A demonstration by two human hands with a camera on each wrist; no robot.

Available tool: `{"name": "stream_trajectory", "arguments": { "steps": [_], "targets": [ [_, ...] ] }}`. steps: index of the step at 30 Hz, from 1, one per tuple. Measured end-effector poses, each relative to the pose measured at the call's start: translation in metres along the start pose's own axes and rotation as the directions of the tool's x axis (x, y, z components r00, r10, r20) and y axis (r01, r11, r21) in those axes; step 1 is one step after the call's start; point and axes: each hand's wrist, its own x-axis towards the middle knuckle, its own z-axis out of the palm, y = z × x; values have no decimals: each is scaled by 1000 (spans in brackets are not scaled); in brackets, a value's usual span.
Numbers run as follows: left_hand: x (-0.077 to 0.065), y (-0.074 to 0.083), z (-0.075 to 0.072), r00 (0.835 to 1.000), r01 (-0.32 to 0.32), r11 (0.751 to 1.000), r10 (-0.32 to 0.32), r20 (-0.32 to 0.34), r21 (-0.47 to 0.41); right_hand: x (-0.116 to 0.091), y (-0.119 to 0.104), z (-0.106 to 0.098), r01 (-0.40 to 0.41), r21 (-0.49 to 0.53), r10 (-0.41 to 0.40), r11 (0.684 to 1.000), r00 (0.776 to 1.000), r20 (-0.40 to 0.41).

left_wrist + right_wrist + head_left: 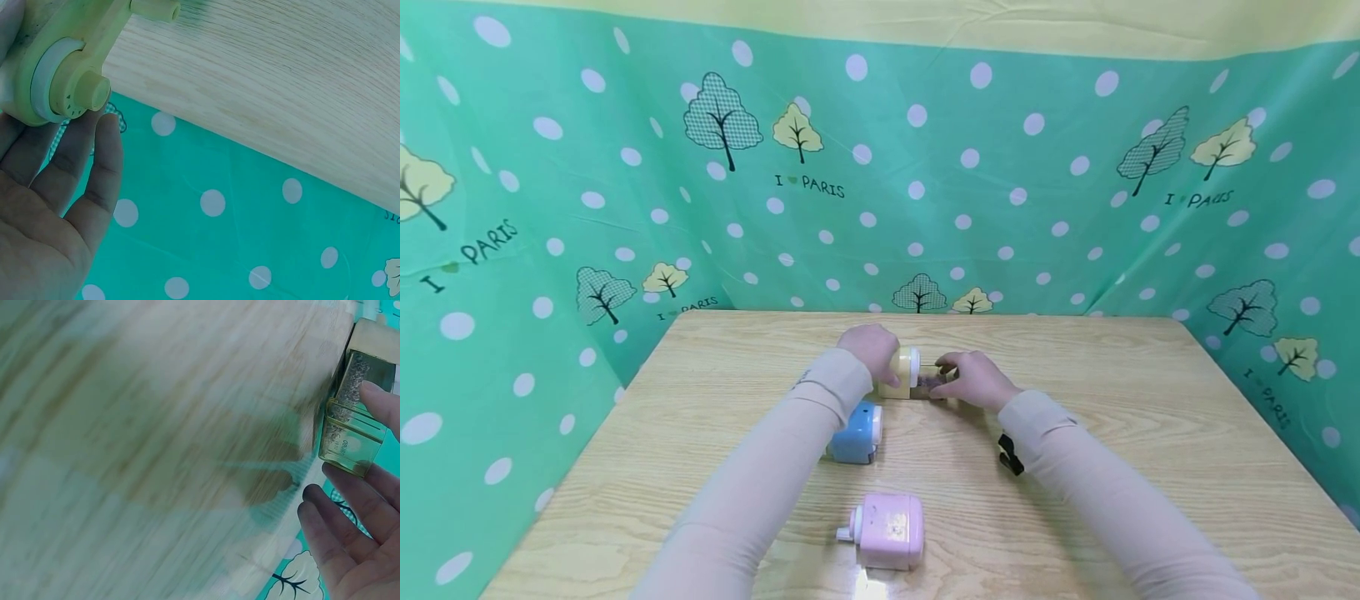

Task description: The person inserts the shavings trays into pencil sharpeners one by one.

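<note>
A yellow pencil sharpener [895, 379] with a crank sits near the far edge of the table. My left hand [871, 350] grips its body from the left; in the left wrist view the yellow crank hub [92, 90] with a white ring shows above the fingers. On the sharpener's right side a clear shavings drawer [928, 383] sticks out, dark shavings inside. My right hand [976, 380] holds that drawer's outer end, thumb on one side and fingertips at the end, as the right wrist view shows with the drawer [350, 434].
A blue pencil sharpener [853, 437] stands nearer, partly behind the left forearm. Closer still is a pink pencil sharpener [891, 532], its crank toward the left. A black strap piece [1011, 454] shows beside the right sleeve. Green dotted cloth [917, 217] hangs behind the wooden table [1075, 358].
</note>
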Motion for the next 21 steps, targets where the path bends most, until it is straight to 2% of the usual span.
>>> {"name": "stream_trajectory", "arguments": {
  "steps": [21],
  "targets": [
    [2,0,0,1000,2,1000,-2,18,8,0,-5,4,-12,6,12,1000,1000,1]
  ]
}}
